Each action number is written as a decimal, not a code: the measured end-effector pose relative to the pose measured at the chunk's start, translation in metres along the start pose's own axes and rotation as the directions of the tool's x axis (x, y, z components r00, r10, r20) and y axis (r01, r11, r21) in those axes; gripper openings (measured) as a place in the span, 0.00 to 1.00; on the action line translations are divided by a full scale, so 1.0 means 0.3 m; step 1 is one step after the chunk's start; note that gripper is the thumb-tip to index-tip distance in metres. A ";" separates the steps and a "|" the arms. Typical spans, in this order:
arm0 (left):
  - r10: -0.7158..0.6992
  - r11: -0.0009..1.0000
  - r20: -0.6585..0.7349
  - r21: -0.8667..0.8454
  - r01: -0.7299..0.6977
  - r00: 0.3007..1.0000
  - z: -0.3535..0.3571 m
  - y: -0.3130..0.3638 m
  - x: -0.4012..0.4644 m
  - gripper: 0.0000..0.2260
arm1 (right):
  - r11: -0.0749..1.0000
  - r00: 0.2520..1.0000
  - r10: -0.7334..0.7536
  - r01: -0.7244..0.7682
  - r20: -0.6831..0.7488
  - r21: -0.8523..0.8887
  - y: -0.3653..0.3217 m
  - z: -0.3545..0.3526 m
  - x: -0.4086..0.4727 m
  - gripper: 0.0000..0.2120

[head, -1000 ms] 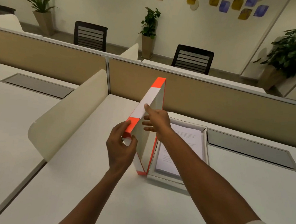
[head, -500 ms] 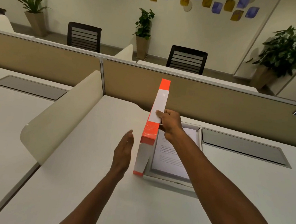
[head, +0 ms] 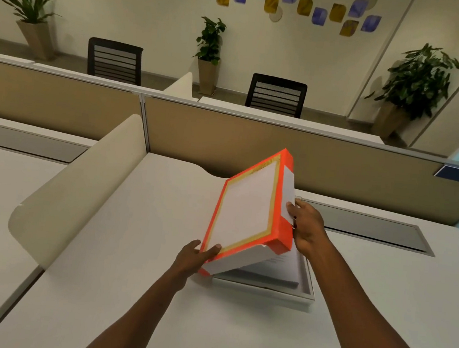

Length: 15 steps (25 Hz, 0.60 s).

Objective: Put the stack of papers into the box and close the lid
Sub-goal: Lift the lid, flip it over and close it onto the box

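Note:
The orange and white lid (head: 247, 209) hangs tilted over the white box (head: 267, 292) on the desk, its left edge low and its right edge raised. My left hand (head: 195, 258) grips the lid's near left corner. My right hand (head: 303, 227) holds its right side wall. Under the lid, the stack of papers (head: 281, 267) lies inside the box, only its near right part showing.
A curved cream divider (head: 79, 192) stands to the left of the box. A tan partition wall (head: 336, 173) runs behind it. A grey cable hatch (head: 372, 231) is set in the desk at the right. Chairs and potted plants stand beyond the partition.
The lid stood upright on its edge left of the box; it has tipped rightward over the box. My left hand, open half a second ago, now grips the lid's corner.

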<state>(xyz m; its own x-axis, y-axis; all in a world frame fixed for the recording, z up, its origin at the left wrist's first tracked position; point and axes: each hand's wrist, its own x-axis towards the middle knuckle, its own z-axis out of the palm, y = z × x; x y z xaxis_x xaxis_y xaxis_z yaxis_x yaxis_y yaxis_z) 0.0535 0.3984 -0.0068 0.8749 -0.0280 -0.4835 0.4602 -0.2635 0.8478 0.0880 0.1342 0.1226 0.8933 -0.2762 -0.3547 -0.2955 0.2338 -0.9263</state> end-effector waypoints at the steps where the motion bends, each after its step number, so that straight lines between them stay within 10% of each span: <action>1: 0.037 0.998 0.002 0.048 -0.037 0.999 0.009 0.002 0.001 0.48 | 1.000 0.999 0.001 -0.002 -0.034 -0.022 0.011 -0.036 0.006 0.14; 15: 0.252 0.958 0.045 0.128 -0.255 0.967 0.153 0.031 -0.003 0.43 | 0.923 0.988 -0.015 -0.046 -0.155 -0.381 0.342 -0.326 0.046 0.15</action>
<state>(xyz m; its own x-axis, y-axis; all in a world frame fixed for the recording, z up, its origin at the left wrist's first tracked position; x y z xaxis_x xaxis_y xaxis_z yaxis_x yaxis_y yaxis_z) 0.0501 0.3517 -0.0086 0.9548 -0.1367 -0.2640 0.1983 -0.3688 0.9081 0.0370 0.0632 0.0103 0.8343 -0.4208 -0.3563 -0.4430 -0.1267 -0.8875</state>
